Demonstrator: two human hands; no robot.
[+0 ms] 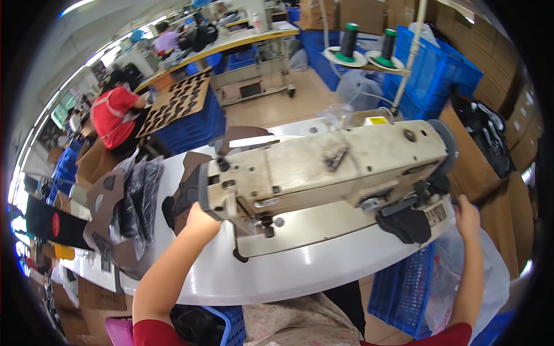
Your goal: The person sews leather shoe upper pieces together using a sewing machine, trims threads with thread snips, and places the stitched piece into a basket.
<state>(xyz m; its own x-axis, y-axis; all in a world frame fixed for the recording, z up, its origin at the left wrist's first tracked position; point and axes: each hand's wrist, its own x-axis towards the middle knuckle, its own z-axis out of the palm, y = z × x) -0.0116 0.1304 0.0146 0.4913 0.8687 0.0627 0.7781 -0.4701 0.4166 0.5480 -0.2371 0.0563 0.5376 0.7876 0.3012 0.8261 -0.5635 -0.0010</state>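
Note:
A cream industrial sewing machine (323, 167) stands on a white table (277, 282) in front of me. My left hand (202, 221) reaches to the left end of the machine head, next to brown and black cut pieces (189, 181). The machine hides its fingers. At the table's right end is my right hand (467, 216), beside the machine's handwheel side. Its fingers are too small and partly covered to read. Several black fabric pieces (407, 225) lie stacked at the right of the machine bed. More brown pieces (245, 135) rest behind the machine head.
Brown pieces (104, 202) and a dark plastic bag (141, 196) lie on the table's left. Two thread cones (349, 43) stand at the back right. A blue crate (404, 288) sits below the right edge, cartons (490, 202) beside it. A person in red (112, 115) works far left.

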